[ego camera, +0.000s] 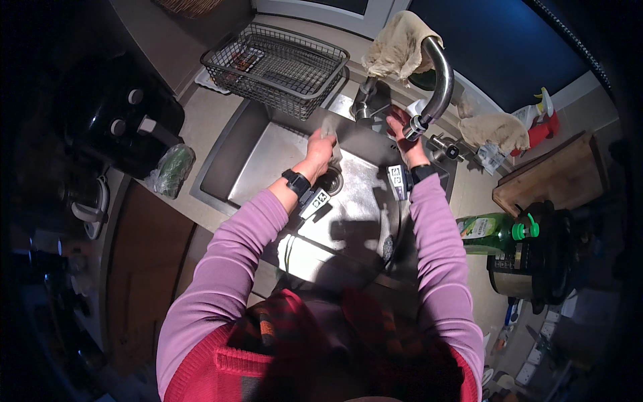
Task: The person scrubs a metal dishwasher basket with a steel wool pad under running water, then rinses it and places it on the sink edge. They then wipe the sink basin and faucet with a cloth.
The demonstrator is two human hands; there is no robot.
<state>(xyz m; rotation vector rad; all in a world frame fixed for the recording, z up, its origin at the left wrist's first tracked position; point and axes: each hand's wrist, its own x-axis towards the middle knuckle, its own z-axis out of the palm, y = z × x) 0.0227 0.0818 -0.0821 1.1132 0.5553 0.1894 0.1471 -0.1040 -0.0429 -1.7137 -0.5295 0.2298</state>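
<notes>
In the head view my left hand (pixel 320 149) is over the steel sink (pixel 274 151), gripping a thin pale crumpled piece (pixel 329 128). Whether it is cloth or plastic cannot be told. Below that hand lies the round drain (pixel 331 182). My right hand (pixel 402 131) reaches to the sink's back edge, beside the tap base (pixel 364 103). The curved tap spout (pixel 442 75) partly covers it, so its grip is unclear. A white object (pixel 416 107) shows just beyond its fingers. A beige cloth (pixel 399 42) drapes over the spout's top.
A wire basket (pixel 321 90) stands behind the sink. On the left are a wrapped green vegetable (pixel 174 171) and a black appliance (pixel 120 115). To the right are a second cloth (pixel 495 131), a wooden board (pixel 557 173), a green pump bottle (pixel 487 233) and a cooker (pixel 512 281).
</notes>
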